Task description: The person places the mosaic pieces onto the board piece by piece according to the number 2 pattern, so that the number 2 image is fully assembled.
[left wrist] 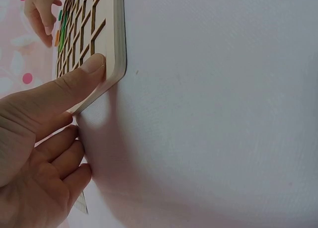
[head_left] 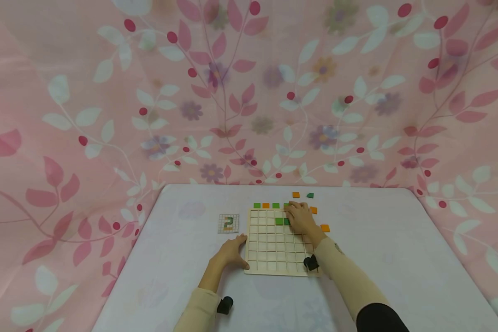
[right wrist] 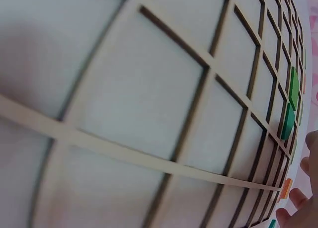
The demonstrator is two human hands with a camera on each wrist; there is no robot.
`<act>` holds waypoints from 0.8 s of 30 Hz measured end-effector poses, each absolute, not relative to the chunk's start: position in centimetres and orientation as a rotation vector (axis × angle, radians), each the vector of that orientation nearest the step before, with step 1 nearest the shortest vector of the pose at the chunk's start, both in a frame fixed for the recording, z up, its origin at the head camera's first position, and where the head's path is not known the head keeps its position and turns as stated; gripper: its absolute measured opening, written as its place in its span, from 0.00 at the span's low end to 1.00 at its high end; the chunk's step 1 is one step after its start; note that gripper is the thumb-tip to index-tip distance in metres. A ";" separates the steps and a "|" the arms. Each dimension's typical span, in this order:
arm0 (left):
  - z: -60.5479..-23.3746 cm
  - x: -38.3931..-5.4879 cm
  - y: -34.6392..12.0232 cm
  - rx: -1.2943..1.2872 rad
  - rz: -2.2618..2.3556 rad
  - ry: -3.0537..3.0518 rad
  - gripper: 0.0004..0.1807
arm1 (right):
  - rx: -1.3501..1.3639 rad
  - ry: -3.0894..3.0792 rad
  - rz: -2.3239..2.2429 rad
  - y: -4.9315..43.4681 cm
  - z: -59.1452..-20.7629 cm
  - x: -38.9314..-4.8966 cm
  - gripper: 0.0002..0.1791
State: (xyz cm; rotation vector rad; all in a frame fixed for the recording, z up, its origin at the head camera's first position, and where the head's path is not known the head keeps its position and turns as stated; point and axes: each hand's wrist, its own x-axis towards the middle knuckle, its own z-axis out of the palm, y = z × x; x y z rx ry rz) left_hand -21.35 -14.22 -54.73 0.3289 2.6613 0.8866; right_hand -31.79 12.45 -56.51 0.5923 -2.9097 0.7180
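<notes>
A wooden grid board (head_left: 267, 266) lies on the table. My left hand (head_left: 231, 252) is at its left side, thumb on the near left corner and index fingertip against the edge. A light green square tile (head_left: 279, 221) and a dark green tile (right wrist: 288, 121) sit side by side in cells of an upper row. My right hand (head_left: 300, 218) reaches over the board's far right part. Its fingertips are right at a light green tile (head_left: 287, 204) just beyond the far edge; whether they pinch it I cannot tell.
Beyond the board's far edge lie green tiles (head_left: 257, 205) and an orange tile (head_left: 266, 205). More orange tiles (head_left: 325, 228) and a dark green quarter-round tile (head_left: 310, 195) are at the right and back. Left of the board lies a small gridded pattern card (head_left: 228, 223). Floral cloth (head_left: 249, 115) hangs behind the table.
</notes>
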 end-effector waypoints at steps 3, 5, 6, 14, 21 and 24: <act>-54.7 -21.4 -14.2 0.332 0.890 2.659 0.52 | 0.605 -3.013 0.661 12.4 -56.1 -32.2 0.19; -54.8 -21.4 -14.2 0.333 0.887 2.658 0.52 | 0.606 -3.079 0.591 12.3 -56.1 -32.6 0.21; -54.8 -21.4 -14.1 0.332 0.886 2.659 0.52 | 0.603 -3.107 0.563 12.2 -56.2 -32.7 0.21; -54.6 -21.4 -14.0 0.318 0.876 2.656 0.52 | 0.549 -3.164 0.554 12.2 -56.9 -33.1 0.23; -54.5 -21.4 -14.1 0.307 0.877 2.654 0.52 | 0.449 -3.004 0.702 13.9 -56.7 -33.1 0.22; -54.5 -21.4 -14.1 0.308 0.867 2.659 0.52 | 0.347 -3.004 0.703 15.0 -56.5 -33.2 0.22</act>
